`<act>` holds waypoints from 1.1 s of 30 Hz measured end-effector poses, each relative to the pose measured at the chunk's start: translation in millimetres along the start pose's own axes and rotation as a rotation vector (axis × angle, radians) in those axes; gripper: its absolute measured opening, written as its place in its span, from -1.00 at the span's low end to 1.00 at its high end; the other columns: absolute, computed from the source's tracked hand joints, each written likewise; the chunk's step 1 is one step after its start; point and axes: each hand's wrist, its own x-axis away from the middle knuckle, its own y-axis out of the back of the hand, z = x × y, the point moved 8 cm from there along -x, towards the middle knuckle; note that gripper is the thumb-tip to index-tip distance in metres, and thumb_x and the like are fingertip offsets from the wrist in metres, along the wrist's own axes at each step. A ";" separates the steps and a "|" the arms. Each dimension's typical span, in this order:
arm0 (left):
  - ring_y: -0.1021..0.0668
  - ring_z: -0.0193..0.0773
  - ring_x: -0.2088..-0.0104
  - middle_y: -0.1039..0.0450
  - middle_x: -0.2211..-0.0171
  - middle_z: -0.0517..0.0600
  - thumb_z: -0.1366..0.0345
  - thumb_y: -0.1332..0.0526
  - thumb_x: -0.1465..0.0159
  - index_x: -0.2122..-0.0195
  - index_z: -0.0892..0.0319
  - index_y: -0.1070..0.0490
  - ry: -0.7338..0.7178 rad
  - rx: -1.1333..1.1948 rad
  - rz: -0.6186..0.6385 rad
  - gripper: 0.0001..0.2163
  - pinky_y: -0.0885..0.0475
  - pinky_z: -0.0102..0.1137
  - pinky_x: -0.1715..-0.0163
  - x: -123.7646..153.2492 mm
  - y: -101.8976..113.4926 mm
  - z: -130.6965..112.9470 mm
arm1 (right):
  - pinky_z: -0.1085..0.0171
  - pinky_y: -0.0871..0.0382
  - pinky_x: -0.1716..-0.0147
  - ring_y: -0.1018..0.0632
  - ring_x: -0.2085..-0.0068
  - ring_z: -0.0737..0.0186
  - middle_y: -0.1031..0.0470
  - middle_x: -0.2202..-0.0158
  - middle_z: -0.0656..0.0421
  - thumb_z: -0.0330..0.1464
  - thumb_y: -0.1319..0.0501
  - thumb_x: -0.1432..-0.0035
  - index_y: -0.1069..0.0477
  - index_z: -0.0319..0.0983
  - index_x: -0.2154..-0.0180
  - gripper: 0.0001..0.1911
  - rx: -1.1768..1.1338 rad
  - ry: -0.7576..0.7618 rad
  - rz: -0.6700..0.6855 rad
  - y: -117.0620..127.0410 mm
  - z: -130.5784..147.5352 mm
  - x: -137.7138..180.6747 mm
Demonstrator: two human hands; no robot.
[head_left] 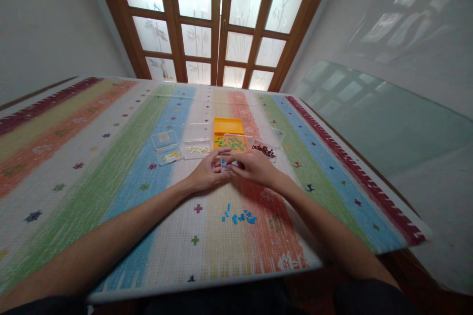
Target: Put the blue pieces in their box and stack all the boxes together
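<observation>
My left hand (207, 172) is curled round a small clear plastic box (223, 168) with some blue pieces inside. From the other side, the bent fingers of my right hand (254, 166) meet at the box, thumb and fingertips close together; what lies between them is too small to make out. Loose blue pieces (242, 217) are scattered on the striped tablecloth, nearer to me than both hands. Just beyond my hands are green pieces (231, 143) in a clear box, in front of an open orange box (228, 126).
Left of my hands stand an open clear box (166, 146) with yellow pieces and a clear box with pale pieces (198, 149). Dark brown pieces (264, 150) fill another clear box on the right. The tablecloth (129, 197) reaches the near table edge.
</observation>
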 end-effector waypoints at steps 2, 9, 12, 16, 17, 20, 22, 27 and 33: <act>-0.64 -0.16 0.09 -0.42 -0.15 0.18 0.41 -0.49 -0.04 -0.16 0.12 -0.30 0.002 -0.007 -0.006 -0.34 -0.55 -0.12 -0.02 0.7 -0.1 -0.3 | 0.32 -0.23 0.35 -0.55 0.34 0.26 -0.65 0.31 0.14 -0.44 -0.23 -0.28 -0.59 -0.20 0.13 -0.82 0.012 -0.022 0.051 -6.7 -6.3 -3.5; -0.63 -0.14 0.06 -0.41 -0.15 0.18 0.41 -0.48 -0.07 -0.18 0.11 -0.29 -0.018 -0.029 0.021 -0.35 -0.54 -0.12 -0.02 2.1 -2.7 -2.2 | 0.33 -0.24 0.32 -0.58 0.29 0.24 -0.67 0.16 0.13 -0.47 -0.25 -0.27 -0.60 -0.11 0.04 -0.73 -0.016 0.025 0.075 -13.5 -7.9 -5.7; -0.63 -0.15 0.07 -0.41 -0.16 0.18 0.42 -0.48 -0.06 -0.18 0.11 -0.29 -0.011 -0.028 0.012 -0.34 -0.54 -0.11 -0.03 1.8 -1.7 -1.5 | 0.33 -0.24 0.33 -0.56 0.36 0.27 -0.67 0.27 0.15 -0.46 -0.24 -0.27 -0.61 -0.13 0.06 -0.74 -0.058 0.026 0.024 -4.5 -9.6 -2.1; -0.63 -0.13 0.05 -0.42 -0.15 0.19 0.39 -0.49 -0.06 -0.18 0.12 -0.30 -0.009 -0.026 0.008 -0.34 -0.53 -0.07 -0.05 1.3 -1.2 -1.3 | 0.34 -0.23 0.39 -0.47 0.48 0.34 -0.62 0.42 0.17 -0.45 -0.22 -0.26 -0.62 -0.22 0.15 -0.80 -0.159 0.036 -0.054 11.7 -5.6 8.6; -0.63 -0.12 0.05 -0.41 -0.16 0.20 0.38 -0.49 -0.07 -0.18 0.12 -0.30 -0.012 -0.030 0.010 -0.34 -0.53 -0.07 -0.06 1.2 -1.3 -1.5 | 0.34 -0.24 0.38 -0.47 0.48 0.34 -0.61 0.42 0.17 -0.45 -0.22 -0.25 -0.62 -0.22 0.18 -0.81 -0.185 0.054 -0.049 13.5 -1.7 12.1; -0.63 -0.11 0.04 -0.38 -0.19 0.22 0.38 -0.50 -0.05 -0.18 0.13 -0.31 -0.015 -0.045 -0.009 -0.34 -0.54 -0.06 -0.06 1.6 0.4 -1.9 | 0.33 -0.30 0.34 -0.50 0.44 0.33 -0.62 0.41 0.17 -0.44 -0.22 -0.25 -0.63 -0.22 0.19 -0.80 -0.271 0.155 0.088 5.8 17.7 22.8; -0.64 -0.12 0.06 -0.36 -0.21 0.22 0.38 -0.51 -0.03 -0.17 0.13 -0.31 0.002 -0.047 -0.030 -0.33 -0.54 -0.06 -0.06 2.1 2.0 -0.8 | 0.34 -0.32 0.32 -0.53 0.41 0.32 -0.64 0.39 0.16 -0.46 -0.21 -0.26 -0.63 -0.23 0.17 -0.79 -0.312 0.219 0.225 -7.3 32.0 30.3; -0.65 -0.14 0.07 -0.35 -0.24 0.20 0.40 -0.51 -0.02 -0.15 0.13 -0.32 0.019 -0.044 -0.059 -0.34 -0.54 -0.08 -0.08 2.9 3.5 -0.1 | 0.34 -0.29 0.33 -0.56 0.37 0.31 -0.67 0.33 0.15 -0.53 -0.20 -0.24 -0.63 -0.21 0.20 -0.76 -0.256 0.266 0.382 -36.0 48.1 41.8; -0.65 -0.08 0.03 -0.36 -0.23 0.21 0.41 -0.52 -0.01 -0.15 0.14 -0.33 0.009 -0.040 -0.055 -0.33 -0.54 -0.05 -0.10 2.3 3.7 1.1 | 0.34 -0.25 0.36 -0.53 0.40 0.32 -0.65 0.37 0.18 -0.54 -0.21 -0.23 -0.62 -0.21 0.23 -0.78 -0.215 0.274 0.394 -43.1 47.2 48.7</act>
